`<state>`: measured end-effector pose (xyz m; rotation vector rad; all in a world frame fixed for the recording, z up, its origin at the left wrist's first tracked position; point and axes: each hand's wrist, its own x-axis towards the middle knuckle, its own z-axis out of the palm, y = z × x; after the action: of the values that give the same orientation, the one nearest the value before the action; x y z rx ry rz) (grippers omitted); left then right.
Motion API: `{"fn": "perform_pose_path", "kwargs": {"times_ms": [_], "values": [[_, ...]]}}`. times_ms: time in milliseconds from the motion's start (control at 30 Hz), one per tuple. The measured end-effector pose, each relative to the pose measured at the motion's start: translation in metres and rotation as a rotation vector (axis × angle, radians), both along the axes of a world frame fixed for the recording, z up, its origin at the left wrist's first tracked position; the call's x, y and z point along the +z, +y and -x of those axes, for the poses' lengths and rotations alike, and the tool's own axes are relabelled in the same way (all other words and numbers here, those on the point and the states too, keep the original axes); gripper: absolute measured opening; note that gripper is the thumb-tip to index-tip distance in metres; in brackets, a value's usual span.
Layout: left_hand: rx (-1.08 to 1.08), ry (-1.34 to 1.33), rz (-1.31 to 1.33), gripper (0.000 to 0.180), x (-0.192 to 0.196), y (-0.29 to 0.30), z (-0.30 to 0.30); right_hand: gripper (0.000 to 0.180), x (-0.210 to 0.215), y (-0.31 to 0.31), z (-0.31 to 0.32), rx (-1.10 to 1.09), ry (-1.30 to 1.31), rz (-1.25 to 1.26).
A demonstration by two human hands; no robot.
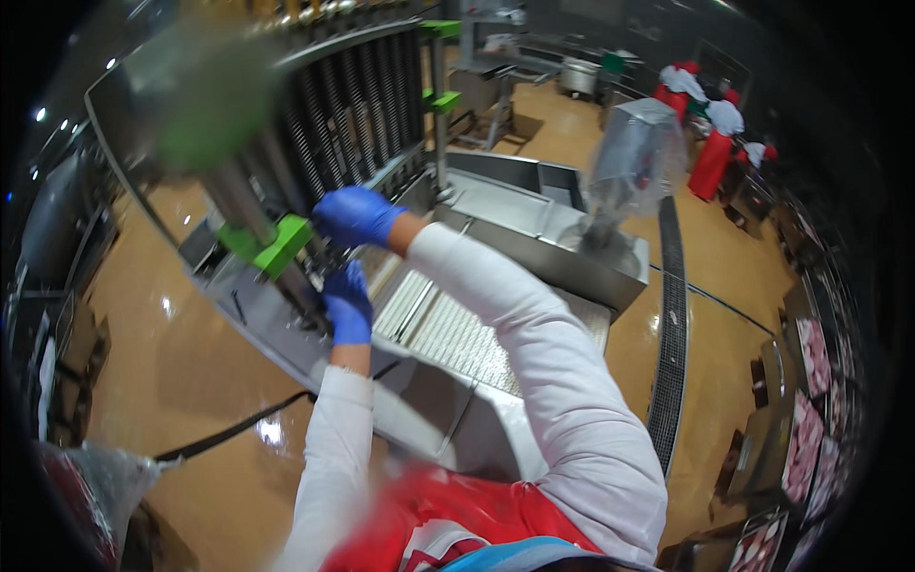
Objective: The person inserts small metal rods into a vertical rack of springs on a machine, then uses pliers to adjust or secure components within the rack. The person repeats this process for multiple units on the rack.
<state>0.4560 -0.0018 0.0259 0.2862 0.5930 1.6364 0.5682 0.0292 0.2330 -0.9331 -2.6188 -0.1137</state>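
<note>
My left hand (348,303), in a blue glove, reaches up to small metal parts beside the steel post at the machine's left. Its fingers look curled around something there, but what they hold is hidden. Just above and to the right, my right hand (358,217), also blue-gloved, is closed at the lower edge of the row of springs (362,105); its fingertips are hidden behind the hand. Close to both hands, a green clamp (273,246) sits on the post. Beneath my right forearm lies the machine's ribbed metal bed (453,334).
A plastic-covered box on a stand (634,157) rises from the machine's right end. A floor drain (671,334) runs alongside. Trays of pink meat (803,443) line the right edge. People in red aprons (710,162) are at the far right. A black cable (238,431) crosses the floor.
</note>
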Motion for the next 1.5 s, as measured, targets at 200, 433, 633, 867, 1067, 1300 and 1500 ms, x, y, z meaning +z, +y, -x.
{"fn": "perform_pose_path", "kwargs": {"times_ms": [200,433,633,867,1067,1300,1500], "values": [[0.059,-0.067,0.009,0.03,-0.004,-0.001,-0.007,0.016,0.011,0.007,-0.002,-0.059,-0.036,0.054],[-0.003,-0.04,0.073,0.031,-0.008,0.003,-0.002,0.019,0.023,0.032,-0.018,0.32,-0.437,-0.291],[0.12,0.048,0.092,0.03,-0.015,0.015,-0.01,0.023,0.017,0.011,-0.003,0.104,-0.369,-0.16],[0.211,0.053,0.018,0.04,-0.024,0.023,-0.014,0.023,0.023,0.009,0.017,-0.158,-0.144,0.257],[0.184,0.035,0.061,0.037,-0.022,0.02,-0.018,0.018,0.023,0.04,-0.023,0.41,-0.401,-0.259],[0.209,0.001,0.134,0.03,-0.001,0.006,-0.02,0.016,0.019,0.019,0.004,0.092,-0.463,-0.148],[0.178,-0.038,0.062,0.03,-0.002,0.004,-0.025,0.021,0.005,0.015,0.01,-0.149,-0.066,0.119]]}}
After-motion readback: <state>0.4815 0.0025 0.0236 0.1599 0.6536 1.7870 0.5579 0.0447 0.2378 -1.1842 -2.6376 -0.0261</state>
